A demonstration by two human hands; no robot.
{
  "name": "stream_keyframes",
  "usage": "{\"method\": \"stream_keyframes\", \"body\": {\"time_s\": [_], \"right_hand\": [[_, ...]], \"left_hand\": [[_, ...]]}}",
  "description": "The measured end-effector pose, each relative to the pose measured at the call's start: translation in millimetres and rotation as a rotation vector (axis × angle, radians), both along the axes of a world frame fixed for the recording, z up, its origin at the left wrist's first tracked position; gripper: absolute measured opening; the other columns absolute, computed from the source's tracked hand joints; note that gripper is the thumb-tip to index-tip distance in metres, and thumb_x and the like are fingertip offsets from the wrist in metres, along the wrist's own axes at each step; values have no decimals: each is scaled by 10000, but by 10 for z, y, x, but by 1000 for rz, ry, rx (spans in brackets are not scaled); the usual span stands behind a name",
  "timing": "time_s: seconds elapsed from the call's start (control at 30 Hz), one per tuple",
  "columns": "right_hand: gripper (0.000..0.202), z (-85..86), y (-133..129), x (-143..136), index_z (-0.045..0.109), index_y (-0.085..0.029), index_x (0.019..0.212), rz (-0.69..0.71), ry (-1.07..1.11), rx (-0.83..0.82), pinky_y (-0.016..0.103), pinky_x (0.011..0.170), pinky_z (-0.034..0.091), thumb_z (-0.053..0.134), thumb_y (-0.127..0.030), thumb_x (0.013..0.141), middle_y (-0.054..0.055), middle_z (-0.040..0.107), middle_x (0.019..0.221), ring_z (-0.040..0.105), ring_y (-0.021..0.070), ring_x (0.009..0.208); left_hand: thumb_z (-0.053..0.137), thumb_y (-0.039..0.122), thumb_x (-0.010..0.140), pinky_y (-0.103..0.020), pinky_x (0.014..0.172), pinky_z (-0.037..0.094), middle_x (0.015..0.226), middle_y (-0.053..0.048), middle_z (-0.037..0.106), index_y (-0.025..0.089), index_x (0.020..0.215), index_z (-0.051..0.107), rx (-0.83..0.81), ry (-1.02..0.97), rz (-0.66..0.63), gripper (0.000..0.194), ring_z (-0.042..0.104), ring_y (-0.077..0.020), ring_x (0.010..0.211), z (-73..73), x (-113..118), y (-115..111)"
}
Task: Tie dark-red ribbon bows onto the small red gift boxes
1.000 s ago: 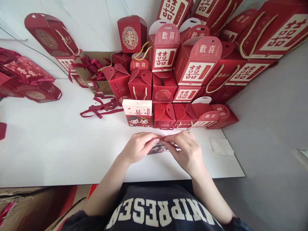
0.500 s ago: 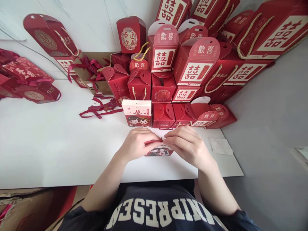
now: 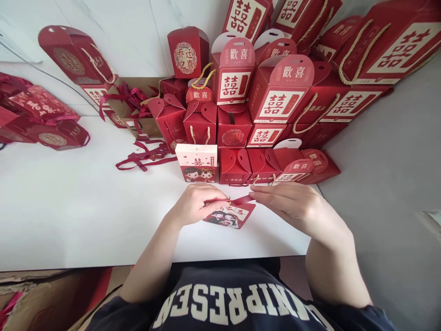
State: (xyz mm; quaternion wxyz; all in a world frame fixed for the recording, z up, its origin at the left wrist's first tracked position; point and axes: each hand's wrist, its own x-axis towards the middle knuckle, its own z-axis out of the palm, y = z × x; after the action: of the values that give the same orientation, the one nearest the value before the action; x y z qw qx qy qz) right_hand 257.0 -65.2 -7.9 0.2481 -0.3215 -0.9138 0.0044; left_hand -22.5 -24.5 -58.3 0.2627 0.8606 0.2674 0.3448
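In the head view a small red and white gift box (image 3: 229, 218), printed with a cartoon couple, is between my hands near the table's front. My left hand (image 3: 196, 204) is closed on the top of this box, pinching its upper edge and a bit of ribbon. From there a dark red ribbon (image 3: 243, 200) stretches to the right. My right hand (image 3: 292, 202) pinches the ribbon's other part between thumb and fingers. A small gold-coloured bit shows by my left fingertips, too small to name. My left palm hides part of the box.
Behind my hands stand stacked red gift boxes (image 3: 236, 168) and a pale couple-printed box (image 3: 196, 163). Loose ribbons (image 3: 146, 158) lie left of them, before a brown carton (image 3: 149, 126) holding more ribbon. A grey wall (image 3: 386, 184) bounds the right side.
My right hand has moved right, away from my left, drawing the ribbon out between them. The box has tilted, showing more of its printed face. My left hand stays nearly in place.
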Motion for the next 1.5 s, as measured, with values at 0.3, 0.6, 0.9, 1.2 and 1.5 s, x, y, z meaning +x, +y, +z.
{"method": "stream_keyframes", "body": {"time_s": [0.3, 0.6, 0.9, 1.2, 1.5], "right_hand": [[292, 49, 261, -238, 650, -198, 1145, -46, 123, 279, 356, 766, 534, 597, -41, 905, 45, 755, 1094, 702, 215, 952], [330, -63, 47, -36, 615, -229, 1205, -38, 256, -175, 230, 879, 570, 599, -69, 916, 18, 732, 1119, 704, 141, 1008], [257, -284, 258, -204, 660, -216, 1188, 15, 303, -202, 274, 909, 579, 570, -142, 960, 59, 711, 1156, 689, 166, 1066], [181, -225, 317, -561, 745, -203, 1048, -24, 511, -288, 262, 760, 582, 590, -230, 957, 48, 776, 984, 739, 177, 887], [189, -290, 260, -489, 752, -185, 911, -47, 577, -1001, 263, 745, 551, 637, -335, 916, 34, 765, 909, 710, 173, 817]], "left_hand": [[704, 206, 864, -255, 715, 506, 822, -11, 745, 184, 880, 706, 52, 9, -16, 27, 688, -135, 740, -38, -12, -14], [693, 193, 869, -257, 696, 510, 811, -21, 741, 176, 886, 703, 64, -23, -6, 26, 675, -132, 713, -40, -7, -31], [692, 198, 870, -262, 713, 503, 829, -15, 742, 182, 885, 687, 76, 4, 7, 22, 680, -135, 727, -46, 2, -44], [709, 215, 853, -256, 666, 491, 726, -3, 707, 178, 784, 664, 122, -6, 23, 90, 648, -128, 654, -54, 21, -42], [708, 219, 856, -270, 689, 524, 783, -26, 756, 187, 857, 725, 148, -53, 8, 36, 696, -145, 696, -49, 38, -93]]}}
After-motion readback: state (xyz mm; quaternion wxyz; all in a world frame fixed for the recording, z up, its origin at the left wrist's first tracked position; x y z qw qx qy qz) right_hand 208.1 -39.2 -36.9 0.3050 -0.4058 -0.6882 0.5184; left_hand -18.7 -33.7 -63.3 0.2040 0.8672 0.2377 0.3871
